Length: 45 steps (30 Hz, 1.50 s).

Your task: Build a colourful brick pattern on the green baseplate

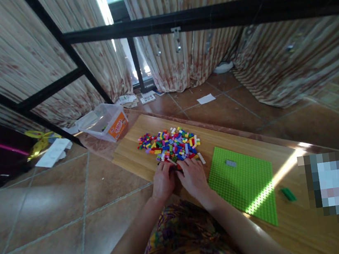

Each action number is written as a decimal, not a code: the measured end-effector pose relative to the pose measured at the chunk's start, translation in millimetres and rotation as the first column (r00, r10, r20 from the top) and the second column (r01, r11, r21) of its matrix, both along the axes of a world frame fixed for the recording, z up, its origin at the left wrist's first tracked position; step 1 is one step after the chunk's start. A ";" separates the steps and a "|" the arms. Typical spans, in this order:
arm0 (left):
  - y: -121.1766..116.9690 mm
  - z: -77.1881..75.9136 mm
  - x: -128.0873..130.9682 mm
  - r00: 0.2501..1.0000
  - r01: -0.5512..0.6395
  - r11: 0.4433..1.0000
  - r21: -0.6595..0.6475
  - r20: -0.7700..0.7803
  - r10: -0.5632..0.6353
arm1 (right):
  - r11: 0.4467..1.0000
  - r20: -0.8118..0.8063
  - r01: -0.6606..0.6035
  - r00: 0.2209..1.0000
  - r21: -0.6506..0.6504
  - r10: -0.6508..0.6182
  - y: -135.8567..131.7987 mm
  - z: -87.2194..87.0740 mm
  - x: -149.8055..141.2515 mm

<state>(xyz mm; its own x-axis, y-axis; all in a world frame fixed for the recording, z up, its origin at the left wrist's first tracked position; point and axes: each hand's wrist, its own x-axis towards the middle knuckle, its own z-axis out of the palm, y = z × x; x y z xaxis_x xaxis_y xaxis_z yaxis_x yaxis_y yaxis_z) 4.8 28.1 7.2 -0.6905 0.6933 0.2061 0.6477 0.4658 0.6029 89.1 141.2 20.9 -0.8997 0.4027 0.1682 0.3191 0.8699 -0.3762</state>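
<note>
My left hand (pixel 163 182) and my right hand (pixel 194 175) are side by side at the near edge of a heap of small coloured toy bricks (pixel 174 141). The fingers of both hands curl down and inward, thumbs close together. What they grip, if anything, is hidden beneath them. Just ahead of the fingertips lies a pale narrow brick (pixel 171 161). To the right of my right hand a green studded baseplate (pixel 242 180) lies flat, carrying one grey brick (pixel 231 163). A green brick (pixel 288 194) rests on the wood beyond the baseplate's right side.
The low wooden table (pixel 135 148) runs from left to lower right. At its far left end stands a clear plastic box (pixel 101 121) with an orange label. Black metal bars (pixel 174 22) cross in front of the curtains. Papers (pixel 206 99) lie on the tiled floor.
</note>
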 end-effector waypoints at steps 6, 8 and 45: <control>-1.2 0.0 -1.9 0.999 -0.008 0.998 0.058 0.040 0.006 | 0.999 -0.025 0.034 0.999 0.001 -0.034 7.3 -3.5 10.0; -0.1 -0.9 -1.8 0.999 -0.007 0.999 0.052 0.032 0.005 | 0.999 -0.044 0.044 0.998 0.001 -0.044 10.4 -4.3 12.8; 81.3 59.3 42.2 0.550 0.571 0.820 0.019 0.734 -0.399 | 0.919 -0.316 -0.016 0.941 -0.395 -0.119 56.6 22.9 119.3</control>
<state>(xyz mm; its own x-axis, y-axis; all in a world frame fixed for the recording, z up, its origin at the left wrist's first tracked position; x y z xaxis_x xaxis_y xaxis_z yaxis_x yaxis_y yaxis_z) 47.0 109.4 66.5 -0.1089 0.9289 -0.3539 0.2546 0.3702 0.8934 208.4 197.8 43.8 -0.7967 0.5407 0.2701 0.1597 0.6193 -0.7687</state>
